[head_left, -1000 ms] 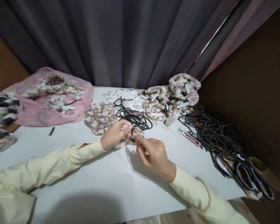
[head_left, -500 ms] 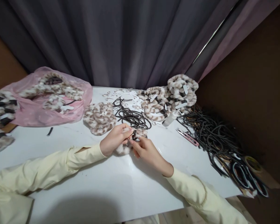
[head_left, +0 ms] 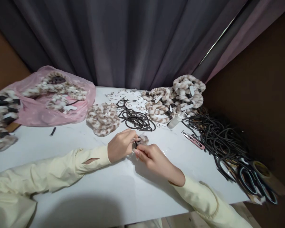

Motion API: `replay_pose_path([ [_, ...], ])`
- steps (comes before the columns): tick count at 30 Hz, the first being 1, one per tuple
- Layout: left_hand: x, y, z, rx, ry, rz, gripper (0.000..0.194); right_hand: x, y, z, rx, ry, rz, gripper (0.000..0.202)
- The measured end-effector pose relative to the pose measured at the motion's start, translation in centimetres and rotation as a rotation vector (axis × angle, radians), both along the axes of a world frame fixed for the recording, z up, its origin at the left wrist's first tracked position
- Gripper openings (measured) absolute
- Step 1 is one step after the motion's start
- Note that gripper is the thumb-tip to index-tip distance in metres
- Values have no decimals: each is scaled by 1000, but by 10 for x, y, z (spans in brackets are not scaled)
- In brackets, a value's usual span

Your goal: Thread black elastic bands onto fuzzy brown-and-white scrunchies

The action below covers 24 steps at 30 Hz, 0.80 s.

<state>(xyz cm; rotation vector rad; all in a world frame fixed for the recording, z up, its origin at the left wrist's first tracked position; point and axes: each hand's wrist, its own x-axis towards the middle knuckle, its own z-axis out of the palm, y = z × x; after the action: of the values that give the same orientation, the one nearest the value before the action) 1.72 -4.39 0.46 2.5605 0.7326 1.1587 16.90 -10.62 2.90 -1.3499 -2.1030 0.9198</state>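
Observation:
Near the middle of the white table (head_left: 104, 196), my left hand (head_left: 122, 145) is closed on a small furry, brown-and-white piece (head_left: 144, 139) with a dark part. My right hand (head_left: 150, 155) pinches the dark part of the same piece from the right, its fingertips close to those of my left hand. Both hands hide much of the piece. Just behind them lies a loose bunch of dark cords (head_left: 137, 120). A pile of furry rings (head_left: 103, 118) sits behind my left hand.
Pink plastic bag (head_left: 83, 114) with furry pieces at left; short black strip (head_left: 53, 131) before it. At back right, tagged furry rings (head_left: 188, 90) and a small bottle (head_left: 174, 121). Pink-handled snips (head_left: 193, 140) lie beside a large heap of black cords (head_left: 218, 136).
My left hand has turned, its back now more toward the camera, and the furry piece is more hidden between my hands. The view has shifted slightly.

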Motion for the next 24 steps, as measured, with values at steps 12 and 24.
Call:
replay_pose_path([
  [12, -2, 3, 19, -368, 93, 21, 14, 17, 5, 4, 645, -711, -212, 21],
  [24, -3, -6, 35, -732, 145, -59, 24, 17, 11, 2, 460, -593, -257, 21],
])
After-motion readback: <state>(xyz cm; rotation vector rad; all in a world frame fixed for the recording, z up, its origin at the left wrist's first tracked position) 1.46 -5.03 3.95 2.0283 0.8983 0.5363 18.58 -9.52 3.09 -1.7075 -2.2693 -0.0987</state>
